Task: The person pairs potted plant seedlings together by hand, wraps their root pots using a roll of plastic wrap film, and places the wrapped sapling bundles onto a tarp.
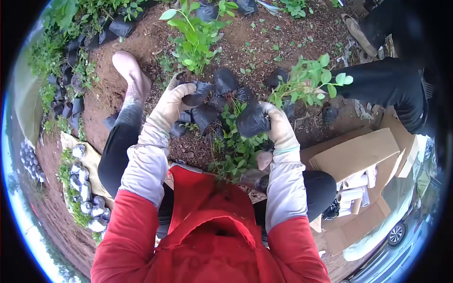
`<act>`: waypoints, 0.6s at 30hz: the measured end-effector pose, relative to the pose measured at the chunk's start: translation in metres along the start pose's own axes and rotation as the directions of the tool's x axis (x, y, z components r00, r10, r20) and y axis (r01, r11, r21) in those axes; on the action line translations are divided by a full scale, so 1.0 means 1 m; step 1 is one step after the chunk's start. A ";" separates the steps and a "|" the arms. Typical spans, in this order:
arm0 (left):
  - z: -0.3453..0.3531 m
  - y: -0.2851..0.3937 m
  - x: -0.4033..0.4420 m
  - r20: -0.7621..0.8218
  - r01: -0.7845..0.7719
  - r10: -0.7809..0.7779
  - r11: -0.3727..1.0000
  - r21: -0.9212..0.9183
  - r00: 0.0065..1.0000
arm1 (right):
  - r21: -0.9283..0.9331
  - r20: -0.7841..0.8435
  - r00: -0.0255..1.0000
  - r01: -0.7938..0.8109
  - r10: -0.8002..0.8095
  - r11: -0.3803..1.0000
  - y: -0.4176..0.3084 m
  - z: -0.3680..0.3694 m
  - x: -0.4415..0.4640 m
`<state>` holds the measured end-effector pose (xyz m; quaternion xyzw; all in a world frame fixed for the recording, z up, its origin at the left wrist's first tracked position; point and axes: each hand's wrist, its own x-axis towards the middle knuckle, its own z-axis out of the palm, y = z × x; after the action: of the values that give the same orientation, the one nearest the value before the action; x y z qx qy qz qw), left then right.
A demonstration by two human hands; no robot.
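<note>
My gloved left hand is closed around a black plastic seedling bag. A bright green leafy seedling rises just beyond it, apparently from this bag. My gloved right hand grips the side of another seedling bag, which lies tilted. Leafy stems stand beyond that hand; whether they grow from its bag I cannot tell. Between my hands, several black bags rest on the soil, some on their sides. More green seedlings lie close to my lap.
An open cardboard box holding white rolls stands at my right. Another person's dark-clothed leg and sandal are at the upper right. Silvery wrapped bundles lie on a cloth at my left, and bagged plants line the upper left.
</note>
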<state>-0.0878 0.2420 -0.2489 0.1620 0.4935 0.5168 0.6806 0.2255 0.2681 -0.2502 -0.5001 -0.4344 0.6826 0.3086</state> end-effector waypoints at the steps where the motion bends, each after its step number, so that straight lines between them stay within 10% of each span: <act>1: -0.013 -0.019 -0.013 0.046 0.132 -0.129 0.989 -0.064 0.991 | 0.154 0.039 0.984 -0.176 0.172 0.972 -0.008 0.015 -0.011; 9: 0.027 -0.080 -0.175 0.155 0.120 -0.090 0.974 -0.195 0.984 | 0.099 0.292 0.914 -0.323 0.282 0.941 -0.027 0.074 -0.130; 18: 0.032 -0.080 -0.285 0.243 0.063 -0.002 0.967 -0.245 0.970 | 0.194 0.343 0.939 -0.086 0.014 0.977 -0.031 0.104 -0.252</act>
<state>-0.0114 -0.0276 -0.1492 0.1279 0.3405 0.5403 0.7588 0.2037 0.0366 -0.1047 -0.3512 -0.3950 0.8075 0.2618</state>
